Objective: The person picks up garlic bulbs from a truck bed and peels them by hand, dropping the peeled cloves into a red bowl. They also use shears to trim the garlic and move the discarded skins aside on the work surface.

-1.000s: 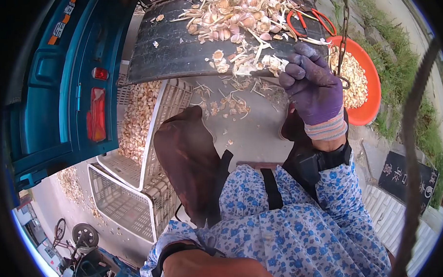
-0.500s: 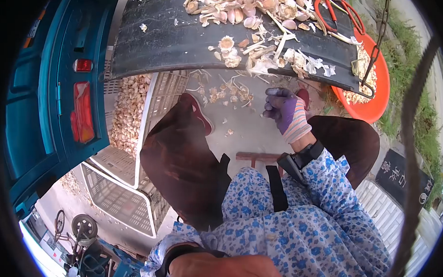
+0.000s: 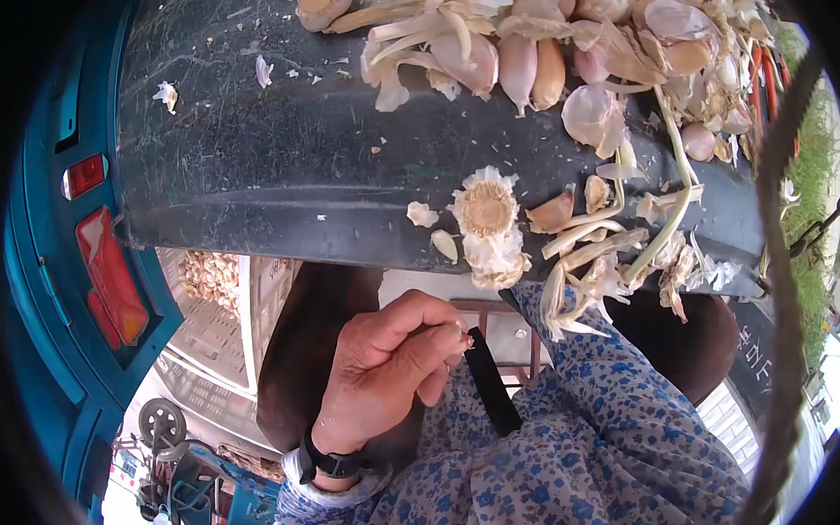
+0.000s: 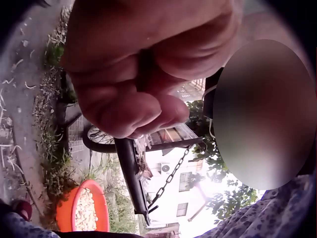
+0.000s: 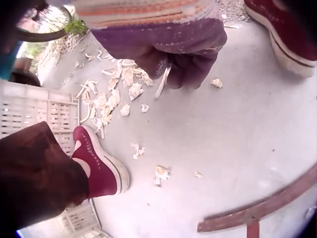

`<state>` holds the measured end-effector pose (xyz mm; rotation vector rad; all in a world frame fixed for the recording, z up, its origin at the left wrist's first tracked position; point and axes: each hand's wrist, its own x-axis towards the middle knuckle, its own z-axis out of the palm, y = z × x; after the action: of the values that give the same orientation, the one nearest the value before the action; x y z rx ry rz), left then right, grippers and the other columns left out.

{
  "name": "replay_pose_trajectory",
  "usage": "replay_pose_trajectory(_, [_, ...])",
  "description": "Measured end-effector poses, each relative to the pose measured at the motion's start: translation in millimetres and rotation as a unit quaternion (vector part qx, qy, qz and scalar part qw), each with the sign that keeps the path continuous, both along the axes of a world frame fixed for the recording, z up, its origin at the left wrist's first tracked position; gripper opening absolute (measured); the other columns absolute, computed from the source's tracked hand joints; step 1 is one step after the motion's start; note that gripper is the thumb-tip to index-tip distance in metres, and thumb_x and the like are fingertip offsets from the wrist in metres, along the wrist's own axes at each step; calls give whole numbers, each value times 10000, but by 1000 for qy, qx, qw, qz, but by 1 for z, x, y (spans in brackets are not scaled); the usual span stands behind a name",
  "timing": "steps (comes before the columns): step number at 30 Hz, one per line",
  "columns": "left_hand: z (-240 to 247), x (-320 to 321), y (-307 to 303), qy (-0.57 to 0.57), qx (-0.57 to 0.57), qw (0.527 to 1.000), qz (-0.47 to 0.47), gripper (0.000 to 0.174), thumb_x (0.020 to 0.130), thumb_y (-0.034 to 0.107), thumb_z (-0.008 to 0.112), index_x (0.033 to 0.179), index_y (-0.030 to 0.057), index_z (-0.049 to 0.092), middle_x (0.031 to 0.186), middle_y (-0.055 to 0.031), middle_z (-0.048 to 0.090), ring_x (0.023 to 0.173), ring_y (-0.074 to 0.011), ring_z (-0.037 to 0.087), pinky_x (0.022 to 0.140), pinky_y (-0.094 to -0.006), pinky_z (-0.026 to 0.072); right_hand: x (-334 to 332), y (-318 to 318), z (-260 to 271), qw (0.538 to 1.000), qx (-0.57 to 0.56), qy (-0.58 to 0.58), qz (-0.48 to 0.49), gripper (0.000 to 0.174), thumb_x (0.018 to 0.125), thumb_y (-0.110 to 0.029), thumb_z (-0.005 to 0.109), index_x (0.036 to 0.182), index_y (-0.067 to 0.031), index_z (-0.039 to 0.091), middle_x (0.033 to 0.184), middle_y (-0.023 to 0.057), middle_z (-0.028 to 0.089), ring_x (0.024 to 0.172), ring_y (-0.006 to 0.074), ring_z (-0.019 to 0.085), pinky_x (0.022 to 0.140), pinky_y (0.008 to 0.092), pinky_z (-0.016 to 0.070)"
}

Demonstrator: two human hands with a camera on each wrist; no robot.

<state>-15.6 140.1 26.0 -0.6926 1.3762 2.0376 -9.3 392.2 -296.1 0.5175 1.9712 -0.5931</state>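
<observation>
My bare left hand (image 3: 386, 361) is raised just below the near edge of the black board (image 3: 278, 166). Its fingers are curled, and thumb and forefinger pinch a small pale scrap (image 3: 465, 339), mostly hidden. In the right wrist view, my right hand (image 5: 183, 57), in a purple glove, hangs over the ground and grips a thin pale garlic stalk (image 5: 162, 83); the board hides this hand in the head view. Near the board's edge lie a garlic root end (image 3: 486, 209), loose cloves (image 3: 552, 212) and dry stalks (image 3: 590, 243). Farther back is a heap of garlic cloves (image 3: 515, 65).
Red-handled shears (image 3: 758, 79) lie right of the heap. A white crate (image 3: 244, 324) with cloves (image 3: 210, 281) stands left, beside the blue vehicle (image 3: 50, 275). An orange bowl of cloves (image 4: 101, 193) and a hanging chain (image 4: 171, 178) are to the right. Garlic scraps (image 5: 106, 106) litter the ground.
The head view has come closer over the board. My left hand has risen into full view below its edge. My gloved right hand has dropped down from the right and out of the head view.
</observation>
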Motion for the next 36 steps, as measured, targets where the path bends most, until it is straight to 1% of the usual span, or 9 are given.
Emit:
replay_pose_trajectory(9, [-15, 7, -14, -94, 8, 986, 134, 202, 890, 2, 570, 1082, 12, 630, 755, -36, 628, 521, -52, 515, 463, -184, 412, 1, -6, -11, 1000, 12, -14, 19, 161, 739, -152, 653, 887, -103, 614, 750, 100, 601, 672, 242, 627, 565, 366, 487])
replay_pose_trajectory(15, [-19, 6, -20, -126, 30, 976, 175, 124, 906, 50, 528, 948, -17, 624, 767, -79, 631, 579, -136, 608, 484, -238, 451, -16, -29, 2, 1000, -16, 14, 20, 172, 727, -155, 667, 871, -81, 610, 762, 111, 597, 684, 246, 622, 576, 368, 481])
replay_pose_trajectory(23, [-43, 20, -26, -82, -32, 969, 229, 95, 841, 84, 556, 847, -1, 598, 765, -74, 616, 609, -149, 589, 506, -250, 438, -26, -102, 120, 979, -156, 125, 36, 194, 711, -160, 685, 849, -51, 605, 778, 126, 593, 700, 251, 614, 591, 371, 474])
replay_pose_trajectory(26, [-49, 32, -32, -94, -36, 969, 227, 225, 874, 236, 559, 802, 25, 589, 742, -67, 599, 603, -157, 579, 486, -263, 416, -17, -111, 207, 933, -253, 236, 102, 180, 723, -140, 666, 864, -49, 600, 796, 137, 591, 696, 283, 607, 586, 384, 471])
replay_pose_trajectory(28, [-44, 38, -31, -121, 43, 973, 194, 309, 892, 323, 550, 791, 33, 587, 734, -59, 590, 603, -157, 575, 484, -273, 410, -12, -112, 267, 878, -314, 323, 159, 154, 756, -97, 619, 903, -59, 592, 824, 151, 591, 680, 343, 596, 569, 409, 469])
replay_pose_trajectory(30, [-27, 43, -23, -132, 115, 970, 171, 412, 910, 453, 518, 801, 63, 589, 730, -37, 587, 589, -147, 560, 479, -290, 397, -11, -117, 314, 814, -331, 431, 202, 175, 740, -133, 649, 888, -54, 597, 780, 142, 579, 672, 319, 598, 571, 406, 461])
replay_pose_trajectory(34, [5, 41, -5, -114, 219, 930, 273, 366, 927, 406, 515, 960, 49, 591, 878, -82, 636, 795, -222, 619, 718, -325, 509, -19, -126, 361, 706, -372, 517, 310, 250, 781, -169, 624, 996, -46, 592, 845, 147, 575, 702, 342, 580, 591, 406, 464])
replay_pose_trajectory(35, [12, 41, -9, -85, 214, 936, 268, 266, 944, 346, 492, 890, 102, 584, 803, -29, 607, 591, -123, 531, 421, -239, 348, -23, -128, 375, 678, -395, 529, 324, 263, 795, -176, 609, 1018, -39, 583, 854, 149, 570, 706, 341, 576, 596, 408, 465])
replay_pose_trajectory(36, [19, 43, -19, -46, 253, 930, 263, 238, 945, 298, 494, 887, 85, 582, 801, -33, 608, 571, -124, 523, 409, -228, 336, -27, -128, 386, 675, -440, 512, 297, 272, 810, -171, 605, 1045, -35, 583, 886, 158, 565, 721, 336, 577, 608, 418, 462])
